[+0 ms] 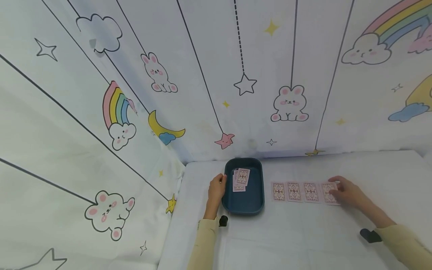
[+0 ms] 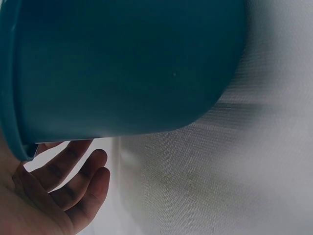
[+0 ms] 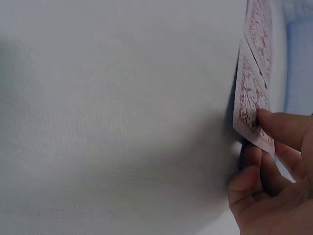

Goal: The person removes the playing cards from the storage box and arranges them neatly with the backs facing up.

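Observation:
My left hand point(image 1: 216, 189) grips the left rim of a dark teal tray point(image 1: 243, 209); in the left wrist view its fingers point(image 2: 88, 181) are curled beside the tray's outer wall, the thumb hidden. A few overlapping playing cards point(image 1: 242, 177) lie face down inside the tray. To its right, several face-down cards with red patterned backs point(image 1: 294, 191) form a row. At the row's right end my right hand point(image 1: 349, 193) pinches the last playing card point(image 3: 250, 98), thumb on its back and fingers underneath. That card's near edge is tilted up from the table.
A white cloth covers the table point(image 1: 287, 240). Behind it and to the left hang white curtains point(image 1: 202, 75) printed with bears, stars and rainbows. Dark wrist devices point(image 1: 370, 235) sit beside both yellow sleeves.

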### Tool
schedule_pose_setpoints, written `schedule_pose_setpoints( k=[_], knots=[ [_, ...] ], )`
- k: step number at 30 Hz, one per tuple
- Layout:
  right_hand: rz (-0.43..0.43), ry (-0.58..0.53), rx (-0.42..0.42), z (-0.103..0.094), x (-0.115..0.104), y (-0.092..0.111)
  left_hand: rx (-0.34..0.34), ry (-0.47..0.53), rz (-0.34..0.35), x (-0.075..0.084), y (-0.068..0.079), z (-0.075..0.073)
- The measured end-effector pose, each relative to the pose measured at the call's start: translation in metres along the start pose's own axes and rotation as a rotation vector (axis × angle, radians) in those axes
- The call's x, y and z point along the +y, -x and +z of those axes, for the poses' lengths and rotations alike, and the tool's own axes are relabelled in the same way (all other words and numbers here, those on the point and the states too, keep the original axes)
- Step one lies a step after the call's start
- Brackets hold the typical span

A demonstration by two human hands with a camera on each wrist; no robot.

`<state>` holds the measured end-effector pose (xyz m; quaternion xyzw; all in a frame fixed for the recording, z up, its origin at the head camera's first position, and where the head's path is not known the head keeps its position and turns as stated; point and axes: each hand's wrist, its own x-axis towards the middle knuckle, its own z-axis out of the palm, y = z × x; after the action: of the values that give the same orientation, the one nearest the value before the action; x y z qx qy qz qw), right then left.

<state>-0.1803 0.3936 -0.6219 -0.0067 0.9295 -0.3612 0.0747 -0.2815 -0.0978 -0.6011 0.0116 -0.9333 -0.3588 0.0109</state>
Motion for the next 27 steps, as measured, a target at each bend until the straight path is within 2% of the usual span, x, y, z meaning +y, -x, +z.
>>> schedule_pose_setpoints(
  k=[5,9,19,24,27],
  knots=[
    [-0.075,0.062,0.1,0.008,-0.001,0.0,0.003,-0.001,0.004,0.001,-0.001,-0.001],
    [-0.083,0.091,0.154,0.012,0.0,-0.001,0.009,-0.003,0.013,0.001,-0.001,-0.001],
    [-0.042,0.106,0.139,0.011,-0.005,0.002,0.053,0.004,0.069,-0.001,0.001,0.001],
    [-0.047,0.085,0.15,0.009,-0.003,0.003,0.019,0.002,0.036,-0.001,0.001,0.0],
    [-0.045,0.071,0.166,0.008,-0.008,0.002,0.006,0.0,0.023,-0.001,0.0,0.0]
  ],
)
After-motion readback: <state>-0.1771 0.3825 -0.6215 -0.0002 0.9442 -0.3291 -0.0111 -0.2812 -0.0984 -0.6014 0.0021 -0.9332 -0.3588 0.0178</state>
